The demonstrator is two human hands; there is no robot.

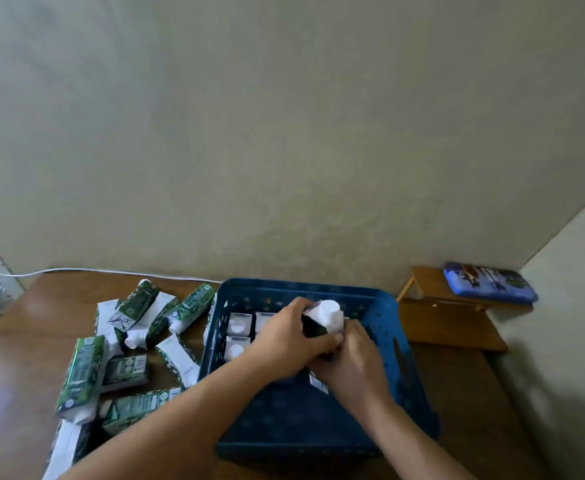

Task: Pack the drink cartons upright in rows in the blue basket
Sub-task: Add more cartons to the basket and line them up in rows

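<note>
A brown table bears a blue basket. Over its middle, the left hand and right hand both curl round one carton, green-black with a white cap, its long axis near upright, cap tilted up and away. Upright cartons stand at the basket's far left; loose cartons lie on the table.

Hidden and cut-off parts, head view

Lower body of white-capped green carton covered by both hands; lowest loose white-and-green carton runs off bottom edge; print on cartons too blurred to read.
</note>
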